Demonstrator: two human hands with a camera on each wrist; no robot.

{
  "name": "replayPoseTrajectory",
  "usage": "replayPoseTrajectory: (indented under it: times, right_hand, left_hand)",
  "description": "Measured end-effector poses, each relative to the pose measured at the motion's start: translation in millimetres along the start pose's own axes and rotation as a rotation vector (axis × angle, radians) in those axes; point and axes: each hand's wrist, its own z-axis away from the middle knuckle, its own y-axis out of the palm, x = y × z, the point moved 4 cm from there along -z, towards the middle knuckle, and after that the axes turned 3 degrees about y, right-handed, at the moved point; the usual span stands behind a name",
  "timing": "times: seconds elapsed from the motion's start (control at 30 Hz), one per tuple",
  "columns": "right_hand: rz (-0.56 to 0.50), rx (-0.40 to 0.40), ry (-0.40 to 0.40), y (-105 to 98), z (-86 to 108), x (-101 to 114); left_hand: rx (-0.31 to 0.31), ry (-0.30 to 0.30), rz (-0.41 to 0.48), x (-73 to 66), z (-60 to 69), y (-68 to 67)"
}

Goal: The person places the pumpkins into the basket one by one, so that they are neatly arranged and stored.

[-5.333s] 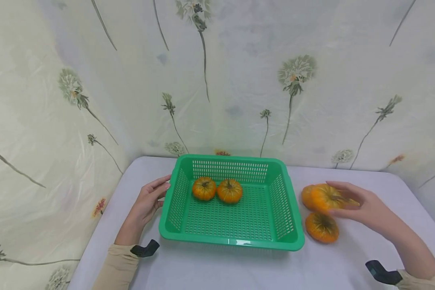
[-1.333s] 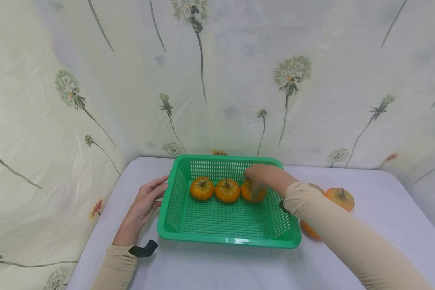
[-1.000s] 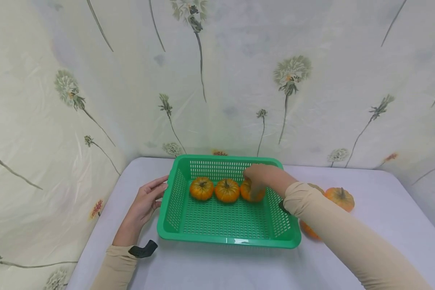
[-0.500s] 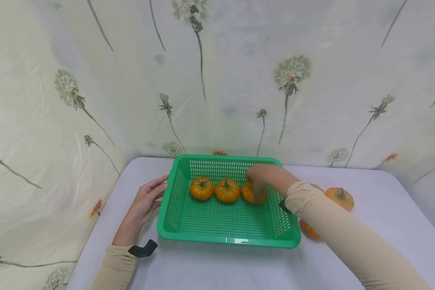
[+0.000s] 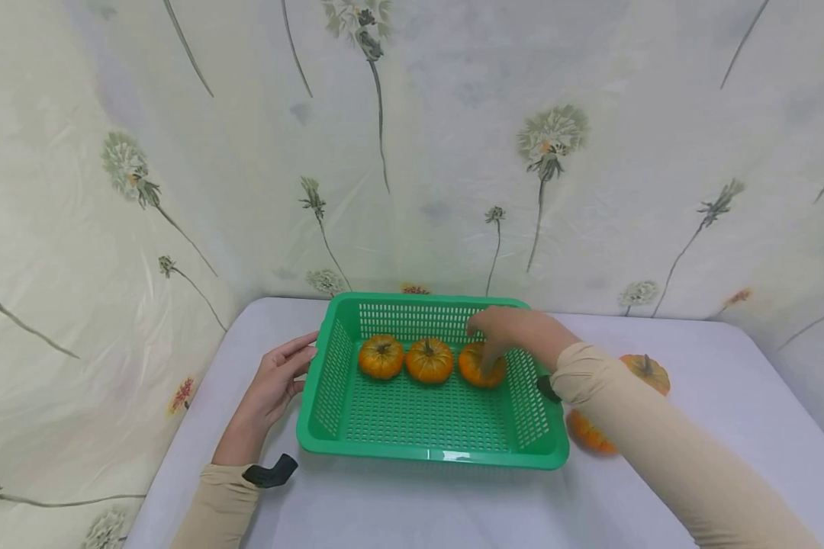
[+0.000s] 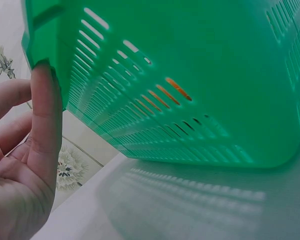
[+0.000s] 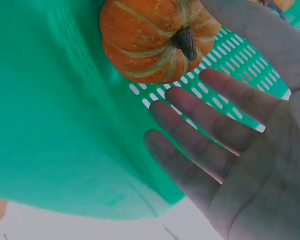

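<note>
Green plastic basket (image 5: 432,452), perforated, stands at lower centre of the frame on the white table (image 5: 398,507). Right hand (image 5: 511,328) reaches in over the basket's upper right corner; its four fingers (image 7: 195,140) are extended and spread wide, their tips near the right pumpkin (image 5: 471,366). Whether the thumb touches that pumpkin cannot be told. Left hand (image 5: 281,374) is at the basket's left rim, one nearly straight finger touching it with the tip. Right pumpkin sits inside the basket, just beside the middle pumpkin (image 5: 429,361); the left pumpkin (image 5: 381,357) completes the row. On the table, at right of frame, lie an upper pumpkin (image 5: 652,370) and a lower pumpkin (image 5: 590,433), both partly covered by the right sleeve (image 5: 659,427). Right hand obscures part of the right pumpkin and the basket's corner. Floral sheet (image 5: 446,137) fills the background. Right pumpkin is squat, its stalk (image 7: 186,44) pointing to lower right in the right wrist view. Basket's long axis runs left to right, dropping slightly towards the right.
</note>
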Motion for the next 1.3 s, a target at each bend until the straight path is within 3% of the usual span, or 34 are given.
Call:
replayPoseTrajectory:
  times: [0.3, 0.57, 0.97, 1.3]
  right_hand:
    - [-0.107, -0.008, -0.041, -5.1, 7.4, -8.0]
    - [-0.134, -0.076, -0.124, -17.0, 21.2, -19.7]
    - [-0.237, -0.249, -0.179, -28.2, 47.4, -47.9]
    - [-0.290, -0.396, -0.156, -28.3, 74.4, -83.8]
  left_hand:
    - [-0.010, -0.009, -0.004, 0.0, -0.2, -0.2]
    - [-0.006, -0.008, -0.005, 0.7, -0.6, -0.5]
    - [-0.013, -0.008, -0.009, 2.3, -1.6, -0.7]
    - [-0.006, 0.000, -0.003, 1.7, -1.7, -0.5]
